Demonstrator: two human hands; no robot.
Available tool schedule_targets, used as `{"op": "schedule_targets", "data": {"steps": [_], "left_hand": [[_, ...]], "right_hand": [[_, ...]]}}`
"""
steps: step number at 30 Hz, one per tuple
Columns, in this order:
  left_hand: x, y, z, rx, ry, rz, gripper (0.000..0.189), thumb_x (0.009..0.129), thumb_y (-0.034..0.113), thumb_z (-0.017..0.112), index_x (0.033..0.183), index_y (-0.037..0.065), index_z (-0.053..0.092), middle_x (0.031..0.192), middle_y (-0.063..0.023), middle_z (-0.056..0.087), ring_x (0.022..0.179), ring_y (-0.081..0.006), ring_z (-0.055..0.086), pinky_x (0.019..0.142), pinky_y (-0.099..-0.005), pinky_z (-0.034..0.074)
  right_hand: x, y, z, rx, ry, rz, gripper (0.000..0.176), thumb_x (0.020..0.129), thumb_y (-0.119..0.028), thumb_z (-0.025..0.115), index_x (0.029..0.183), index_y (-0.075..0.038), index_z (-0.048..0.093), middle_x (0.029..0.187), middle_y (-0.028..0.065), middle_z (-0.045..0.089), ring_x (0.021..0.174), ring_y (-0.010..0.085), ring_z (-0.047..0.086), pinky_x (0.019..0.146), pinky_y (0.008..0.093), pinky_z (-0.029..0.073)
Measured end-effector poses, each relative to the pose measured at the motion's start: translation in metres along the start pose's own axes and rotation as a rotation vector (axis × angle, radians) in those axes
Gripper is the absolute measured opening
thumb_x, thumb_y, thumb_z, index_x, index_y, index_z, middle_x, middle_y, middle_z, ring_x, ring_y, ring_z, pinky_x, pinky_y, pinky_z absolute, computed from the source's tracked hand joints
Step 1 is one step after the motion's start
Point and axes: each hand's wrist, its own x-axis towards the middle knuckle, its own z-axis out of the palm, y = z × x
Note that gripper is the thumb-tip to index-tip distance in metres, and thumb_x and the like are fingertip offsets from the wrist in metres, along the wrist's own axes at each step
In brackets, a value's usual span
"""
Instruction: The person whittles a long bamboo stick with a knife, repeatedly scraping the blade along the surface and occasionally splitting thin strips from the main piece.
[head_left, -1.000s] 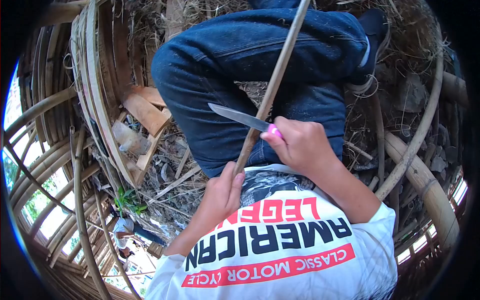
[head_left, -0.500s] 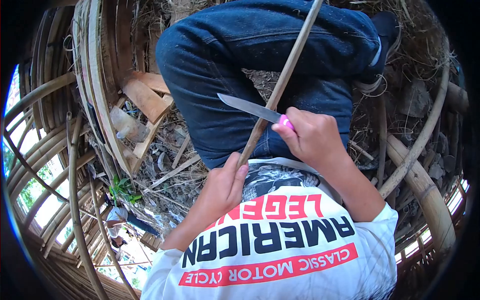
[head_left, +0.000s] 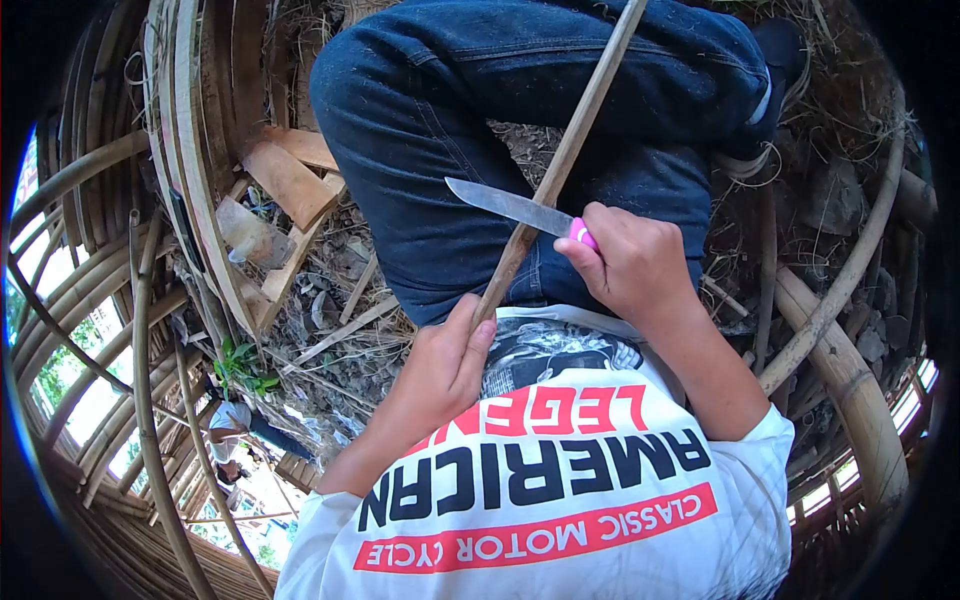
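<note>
A long, thin strip of bamboo or wood point(head_left: 572, 150) slants from the top of the head view down to my lap. My left hand point(head_left: 447, 355) is closed round its lower end, close to my shirt. In my right hand point(head_left: 635, 262) is a knife point(head_left: 515, 208) with a pink handle, gripped in a fist. Its blade points left and lies across the strip, a little above my left hand. Most of the handle is hidden by my fingers.
Split planks point(head_left: 205, 130) stand at the left beside wood offcuts point(head_left: 292, 185). A thick bamboo pole point(head_left: 850, 385) leans at the right. Bamboo slats point(head_left: 150, 400) form a fence at the lower left, with another person point(head_left: 232, 425) beyond. A small green plant point(head_left: 243, 368) grows nearby.
My right hand and the knife have shifted slightly to the right. The strip and my left hand stay almost in place.
</note>
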Motion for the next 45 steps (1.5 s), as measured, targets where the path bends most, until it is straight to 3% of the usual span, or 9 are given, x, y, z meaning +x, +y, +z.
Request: {"op": "schedule_targets", "data": {"steps": [18,20,24,27,35,39,42,44,45], "left_hand": [[0.002,0.005,0.001,-0.006,-0.010,-0.028,0.016,0.100,0.015,0.044,0.099,0.000,0.047,0.061,-0.0216,0.051,0.060,-0.0428,0.056,0.055,-0.0424,0.041],[0.003,0.007,0.000,0.010,-0.002,-0.046,0.015,0.100,0.015,0.044,0.101,0.000,0.047,0.066,-0.0112,0.048,0.057,-0.0220,0.047,0.057,-0.0349,0.038],[0.003,0.003,0.003,0.017,0.004,0.004,0.016,0.099,0.016,0.044,0.101,0.000,0.047,0.067,-0.0150,0.050,0.058,-0.0275,0.050,0.057,-0.0373,0.039],[0.003,0.005,0.010,0.061,0.029,-0.020,0.016,0.099,0.016,0.044,0.101,0.000,0.047,0.067,-0.0162,0.050,0.058,-0.0299,0.052,0.057,-0.0382,0.040],[0.001,0.001,0.006,0.007,0.031,0.011,0.017,0.101,0.016,0.042,0.099,0.001,0.049,0.061,-0.0076,0.045,0.054,-0.0153,0.044,0.053,-0.0318,0.035],[-0.004,-0.004,0.006,0.011,0.013,0.015,0.017,0.101,0.016,0.042,0.100,0.002,0.050,0.061,-0.0055,0.043,0.054,-0.0141,0.041,0.053,-0.0309,0.035],[-0.007,-0.004,0.006,-0.002,0.013,0.014,0.016,0.101,0.016,0.042,0.100,0.002,0.050,0.061,-0.0057,0.043,0.054,-0.0143,0.041,0.053,-0.0311,0.035],[-0.010,-0.005,0.004,0.000,-0.024,0.010,0.014,0.100,0.014,0.045,0.099,0.000,0.047,0.063,-0.0223,0.052,0.060,-0.0425,0.056,0.055,-0.0421,0.041],[-0.011,-0.007,0.004,0.000,-0.015,0.009,0.014,0.100,0.014,0.045,0.099,0.000,0.047,0.063,-0.0223,0.052,0.060,-0.0425,0.056,0.055,-0.0421,0.041]], "right_hand": [[0.000,0.004,0.005,0.053,0.004,0.009,0.040,0.091,-0.043,0.062,0.082,-0.004,0.062,0.066,0.0117,0.065,0.055,0.0247,0.065,0.048,0.0299,0.049],[0.008,0.001,0.000,0.051,-0.095,0.067,0.034,0.087,-0.037,0.068,0.084,-0.003,0.064,0.069,0.0135,0.066,0.057,0.0264,0.065,0.051,0.0328,0.051],[0.017,0.001,-0.008,-0.018,-0.185,0.098,0.030,0.083,-0.031,0.071,0.085,-0.002,0.068,0.071,0.0152,0.067,0.059,0.0280,0.067,0.055,0.0360,0.053],[0.025,-0.010,-0.005,-0.080,-0.222,0.347,0.026,0.079,-0.027,0.074,0.083,-0.001,0.071,0.071,0.0161,0.068,0.062,0.0294,0.068,0.059,0.0374,0.055],[0.018,-0.014,0.005,-0.158,-0.091,0.279,0.021,0.079,-0.022,0.075,0.085,-0.002,0.072,0.072,0.0145,0.069,0.064,0.0256,0.070,0.057,0.0346,0.056],[0.014,-0.015,0.003,-0.212,-0.084,0.287,0.019,0.079,-0.020,0.075,0.086,-0.002,0.072,0.073,0.0131,0.070,0.064,0.0258,0.070,0.058,0.0343,0.055],[0.007,-0.016,0.001,-0.238,-0.049,0.252,0.016,0.080,-0.019,0.073,0.083,-0.003,0.072,0.072,0.0125,0.069,0.064,0.0262,0.069,0.059,0.0345,0.055],[0.001,-0.011,0.005,-0.220,0.028,0.212,0.017,0.083,-0.017,0.068,0.074,-0.003,0.067,0.067,0.0146,0.066,0.061,0.0298,0.066,0.057,0.0380,0.052],[-0.001,-0.009,0.007,-0.204,0.106,0.179,0.024,0.086,-0.015,0.063,0.065,-0.003,0.062,0.062,0.0167,0.062,0.057,0.0335,0.063,0.054,0.0416,0.050]]}}
